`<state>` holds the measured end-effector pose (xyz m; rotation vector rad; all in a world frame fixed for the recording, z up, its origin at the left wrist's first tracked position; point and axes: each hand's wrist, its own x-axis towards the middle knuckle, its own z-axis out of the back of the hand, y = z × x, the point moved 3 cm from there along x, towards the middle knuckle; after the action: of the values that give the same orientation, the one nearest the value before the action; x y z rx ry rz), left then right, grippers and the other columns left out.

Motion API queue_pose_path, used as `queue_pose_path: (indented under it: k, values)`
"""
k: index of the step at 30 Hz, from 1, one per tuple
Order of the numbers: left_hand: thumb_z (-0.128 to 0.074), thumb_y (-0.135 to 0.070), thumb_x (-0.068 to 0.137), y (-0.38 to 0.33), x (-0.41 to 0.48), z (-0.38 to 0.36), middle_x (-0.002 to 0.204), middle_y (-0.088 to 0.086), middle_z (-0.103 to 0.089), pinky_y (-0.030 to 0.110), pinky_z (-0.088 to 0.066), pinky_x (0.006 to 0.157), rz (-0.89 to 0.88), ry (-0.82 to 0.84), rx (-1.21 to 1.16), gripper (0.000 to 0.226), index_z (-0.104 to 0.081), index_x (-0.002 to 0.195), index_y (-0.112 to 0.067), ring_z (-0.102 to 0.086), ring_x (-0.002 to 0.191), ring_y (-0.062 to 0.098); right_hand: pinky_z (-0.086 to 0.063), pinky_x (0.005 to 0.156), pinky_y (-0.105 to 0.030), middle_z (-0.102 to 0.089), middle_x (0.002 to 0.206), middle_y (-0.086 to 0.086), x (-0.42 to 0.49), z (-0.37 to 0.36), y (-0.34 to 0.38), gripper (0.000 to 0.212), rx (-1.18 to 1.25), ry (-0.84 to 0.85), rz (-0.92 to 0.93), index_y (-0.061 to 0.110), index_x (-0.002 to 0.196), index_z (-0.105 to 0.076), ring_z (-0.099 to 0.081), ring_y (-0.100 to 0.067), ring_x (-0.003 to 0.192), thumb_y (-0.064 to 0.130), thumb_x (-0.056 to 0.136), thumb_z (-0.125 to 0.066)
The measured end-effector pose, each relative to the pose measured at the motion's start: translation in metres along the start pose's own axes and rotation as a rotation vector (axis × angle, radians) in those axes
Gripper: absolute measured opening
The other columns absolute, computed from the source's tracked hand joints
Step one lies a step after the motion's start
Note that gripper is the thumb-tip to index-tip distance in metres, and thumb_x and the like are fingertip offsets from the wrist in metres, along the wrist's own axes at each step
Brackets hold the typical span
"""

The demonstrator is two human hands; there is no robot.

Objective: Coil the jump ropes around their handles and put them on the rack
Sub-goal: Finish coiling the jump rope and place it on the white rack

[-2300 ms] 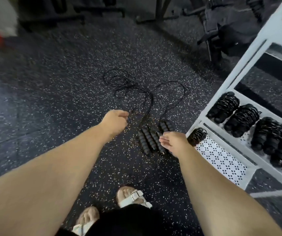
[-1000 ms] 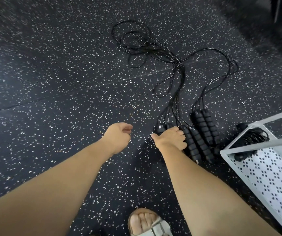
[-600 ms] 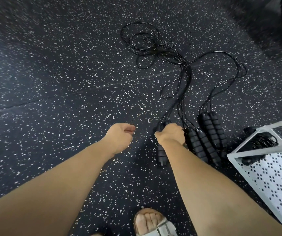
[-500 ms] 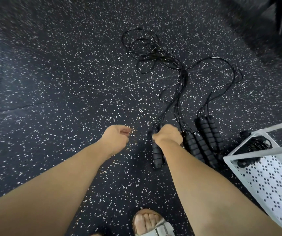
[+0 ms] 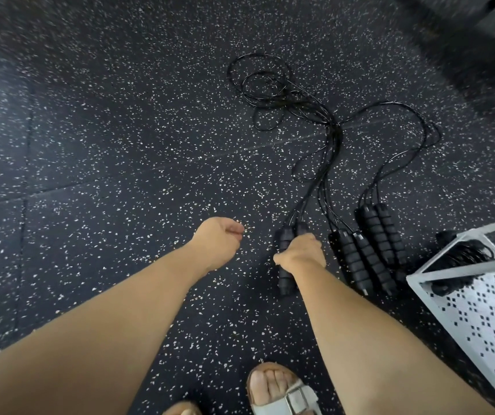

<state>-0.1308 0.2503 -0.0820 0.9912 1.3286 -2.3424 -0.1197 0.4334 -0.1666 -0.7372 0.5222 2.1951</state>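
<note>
The right hand has just gripped one pair of handles and drawn it aside from the other handles. The left hand has its fingers clenched on nothing, so coiling looks next.

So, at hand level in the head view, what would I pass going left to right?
The left hand → right hand, gripping two handles → second handle pair on the floor → third handle pair → white rack.
</note>
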Motion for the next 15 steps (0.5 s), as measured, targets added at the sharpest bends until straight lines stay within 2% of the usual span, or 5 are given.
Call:
queue_pose_path:
  k: [3,5,9,12,15]
  values:
    - [-0.049,-0.001,0.1,-0.004,-0.006,0.005,0.124,0.001,-0.066,0.013,-0.047,0.066,0.006,-0.006,-0.015,0.035,-0.061,0.129,-0.016,-0.063,0.107,0.016,-0.051,0.066,-0.029,-0.062,0.104,-0.005,-0.012,0.008,0.009,0.072,0.205,0.081,-0.017,0.008,0.119,-0.052,-0.062,-0.022,0.082,0.035,0.059,-0.082]
    - [-0.053,-0.004,0.099,-0.009,-0.015,0.013,0.12,0.0,-0.067,0.02,-0.049,0.072,0.007,-0.019,-0.011,0.033,-0.062,0.127,-0.019,-0.064,0.111,0.021,-0.047,0.063,-0.029,-0.063,0.093,-0.004,-0.03,0.02,0.021,0.067,0.303,0.134,0.022,0.01,0.115,-0.056,-0.059,-0.02,0.074,0.038,0.059,-0.08]
    - [-0.058,-0.008,0.097,-0.019,-0.044,0.041,0.114,0.003,-0.068,0.03,-0.051,0.082,0.042,-0.078,-0.042,0.027,-0.064,0.121,-0.019,-0.064,0.101,0.021,-0.045,0.068,-0.03,-0.061,0.085,-0.002,-0.071,0.046,0.049,0.054,0.452,0.196,0.14,0.009,0.106,-0.059,-0.057,-0.02,0.074,0.039,0.065,-0.079]
    - [-0.06,-0.013,0.097,-0.038,-0.082,0.067,0.103,0.006,-0.071,0.034,-0.051,0.081,0.012,-0.157,-0.098,0.022,-0.066,0.118,-0.016,-0.067,0.098,0.023,-0.05,0.072,-0.031,-0.064,0.087,-0.003,-0.119,0.072,0.067,0.046,0.544,0.226,0.241,0.011,0.099,-0.066,-0.058,-0.018,0.075,0.039,0.065,-0.079]
    - [-0.059,-0.019,0.098,-0.059,-0.127,0.092,0.1,0.006,-0.07,0.039,-0.055,0.088,-0.023,-0.223,-0.146,0.014,-0.065,0.11,-0.017,-0.066,0.095,0.021,-0.055,0.079,-0.035,-0.067,0.092,-0.005,-0.171,0.099,0.083,0.054,0.607,0.207,0.34,0.011,0.099,-0.067,-0.063,-0.021,0.082,0.043,0.058,-0.078]
